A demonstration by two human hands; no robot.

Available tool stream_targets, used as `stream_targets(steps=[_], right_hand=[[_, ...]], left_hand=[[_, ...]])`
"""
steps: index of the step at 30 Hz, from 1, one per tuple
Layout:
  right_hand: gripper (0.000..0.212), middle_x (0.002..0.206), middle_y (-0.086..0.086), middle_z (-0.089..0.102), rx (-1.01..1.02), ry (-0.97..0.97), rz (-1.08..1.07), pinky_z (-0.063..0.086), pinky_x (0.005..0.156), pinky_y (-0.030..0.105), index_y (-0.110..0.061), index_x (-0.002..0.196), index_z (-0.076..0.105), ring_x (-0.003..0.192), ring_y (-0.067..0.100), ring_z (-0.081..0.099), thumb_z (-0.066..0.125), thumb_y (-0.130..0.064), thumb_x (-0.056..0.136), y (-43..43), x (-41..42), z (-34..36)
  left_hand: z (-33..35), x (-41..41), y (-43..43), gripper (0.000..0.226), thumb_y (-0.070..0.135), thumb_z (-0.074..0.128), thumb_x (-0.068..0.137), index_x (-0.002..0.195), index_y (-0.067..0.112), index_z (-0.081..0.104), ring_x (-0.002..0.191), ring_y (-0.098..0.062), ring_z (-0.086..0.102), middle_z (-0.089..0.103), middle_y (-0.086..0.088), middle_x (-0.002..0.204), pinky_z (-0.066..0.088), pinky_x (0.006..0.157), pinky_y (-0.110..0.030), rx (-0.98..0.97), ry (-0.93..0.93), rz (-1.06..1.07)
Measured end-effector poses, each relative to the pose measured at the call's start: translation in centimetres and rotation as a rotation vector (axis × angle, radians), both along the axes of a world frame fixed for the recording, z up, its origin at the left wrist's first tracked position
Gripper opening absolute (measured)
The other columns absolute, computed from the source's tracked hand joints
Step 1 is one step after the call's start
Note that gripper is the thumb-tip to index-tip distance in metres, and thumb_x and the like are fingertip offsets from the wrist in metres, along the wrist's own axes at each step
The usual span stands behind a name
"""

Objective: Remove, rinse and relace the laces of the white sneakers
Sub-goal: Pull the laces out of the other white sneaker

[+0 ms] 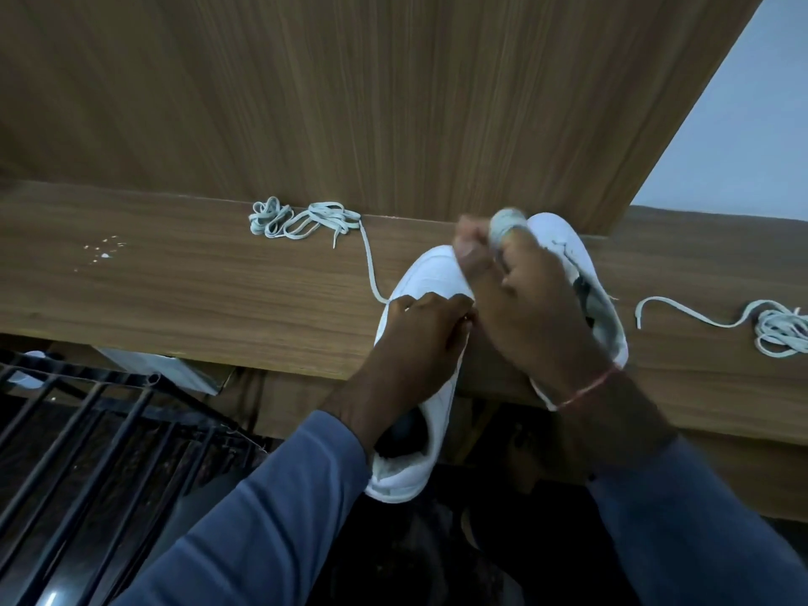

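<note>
Two white sneakers lie on a wooden ledge (175, 290). The left sneaker (430, 269) points away from me, and its heel hangs over the ledge's front edge. My left hand (419, 338) grips its upper at the eyelets with curled fingers. A pale lace (297, 220) lies bunched at the back of the ledge, and one strand runs down to that sneaker beside my left hand. My right hand (524, 308) is over the gap between the shoes, its blurred fingertips pinched together above the left sneaker's toe, apparently on the lace. The right sneaker (564, 242) is partly hidden behind it.
A second bunched lace (778, 332) lies on the ledge at the far right, one end trailing left. A wooden panel (393, 102) rises behind the ledge. Black metal bars (87, 430) stand below at the left. Small white specks (102, 251) dot the ledge.
</note>
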State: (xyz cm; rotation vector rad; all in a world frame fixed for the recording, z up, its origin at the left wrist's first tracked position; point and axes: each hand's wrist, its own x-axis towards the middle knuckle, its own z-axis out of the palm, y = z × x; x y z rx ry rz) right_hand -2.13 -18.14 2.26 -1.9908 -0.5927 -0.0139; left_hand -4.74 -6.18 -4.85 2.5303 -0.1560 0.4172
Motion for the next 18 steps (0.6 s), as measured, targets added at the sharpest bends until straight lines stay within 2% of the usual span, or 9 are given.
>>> stream_targets(steps=[2,5,7,8,10,11,14,16,18], right_hand=[[0.055,0.073,-0.005,0.057,-0.580,0.030,-0.099,0.042,0.068,0.028,-0.017,0.081,0.056,0.075,0.012,0.059,0.030,-0.062,0.097,-0.3,0.4,-2.3],[0.087,0.053,0.001,0.061,-0.674,0.489,0.026,0.046,0.060,0.029,-0.015,0.053,0.060,0.051,0.019,0.057,0.018,-0.088,0.076,-1.7,-1.5,-2.4],[0.087,0.048,0.008,0.059,-0.319,0.929,0.419,0.040,0.050,0.026,-0.015,0.045,0.060,0.038,0.019,0.050,0.029,-0.093,0.068,-2.7,-3.4,-1.2],[0.080,0.051,0.011,0.060,0.102,1.035,0.602,0.041,0.053,0.028,-0.014,0.049,0.063,0.040,0.021,0.051,0.039,-0.085,0.076,-2.5,-4.2,-0.5],[0.052,0.071,0.016,0.068,0.848,0.877,0.738,0.049,0.068,0.036,-0.011,0.069,0.071,0.062,0.025,0.064,0.056,-0.056,0.089,-1.5,-4.6,0.3],[0.039,0.086,0.013,0.072,0.916,0.646,0.636,0.052,0.079,0.037,-0.010,0.081,0.074,0.079,0.024,0.068,0.058,-0.045,0.092,-0.9,-3.9,0.3],[0.041,0.095,-0.013,0.064,0.064,-0.096,0.096,0.042,0.090,0.018,-0.008,0.100,0.066,0.097,0.001,0.060,0.048,-0.046,0.097,0.8,-0.8,-0.9],[0.061,0.072,-0.012,0.057,-0.515,-0.020,-0.066,0.040,0.073,0.024,-0.016,0.080,0.062,0.077,0.007,0.061,0.029,-0.066,0.094,0.2,-0.1,-2.1],[0.077,0.057,-0.003,0.060,-0.690,0.297,-0.035,0.042,0.058,0.026,-0.017,0.061,0.059,0.053,0.013,0.059,0.017,-0.079,0.084,-1.0,-1.6,-1.8]], left_hand=[[-0.1,0.2,0.4,0.021,0.019,0.041,0.082,0.079,0.017,0.061,0.075,-0.028,0.059,0.061,-0.002,0.071,0.042,0.076,-0.041,0.105,0.048,-0.043],[-0.1,0.8,0.7,0.026,0.024,0.041,0.081,0.086,0.020,0.066,0.089,-0.021,0.059,0.065,0.004,0.084,0.039,0.087,-0.045,0.210,0.131,-0.033],[0.1,0.6,0.9,0.027,0.022,0.044,0.080,0.091,0.020,0.068,0.092,-0.022,0.060,0.068,0.002,0.088,0.042,0.090,-0.049,0.050,0.140,-0.041],[0.3,0.3,0.6,0.031,0.022,0.042,0.081,0.096,0.013,0.067,0.095,-0.030,0.059,0.068,-0.008,0.093,0.042,0.092,-0.053,-0.146,0.163,-0.010],[0.7,-0.5,-0.4,0.041,0.021,0.041,0.082,0.108,-0.003,0.062,0.107,-0.042,0.055,0.063,-0.026,0.108,0.038,0.100,-0.057,-0.426,0.245,0.002],[0.4,-0.4,-0.7,0.041,0.020,0.043,0.082,0.109,-0.005,0.060,0.108,-0.042,0.054,0.061,-0.026,0.110,0.039,0.100,-0.056,-0.379,0.228,0.001],[-0.7,-0.2,0.2,0.025,0.012,0.044,0.081,0.093,0.003,0.064,0.091,-0.034,0.062,0.067,-0.015,0.093,0.049,0.087,-0.049,0.045,0.108,-0.020],[-0.7,0.4,0.7,0.026,0.008,0.043,0.072,0.084,0.015,0.065,0.082,-0.027,0.063,0.066,-0.004,0.082,0.046,0.078,-0.042,0.200,0.044,-0.029],[-1.3,1.0,0.8,0.028,0.013,0.042,0.074,0.087,0.024,0.064,0.089,-0.021,0.059,0.064,0.006,0.084,0.039,0.083,-0.040,0.205,0.145,-0.027]])
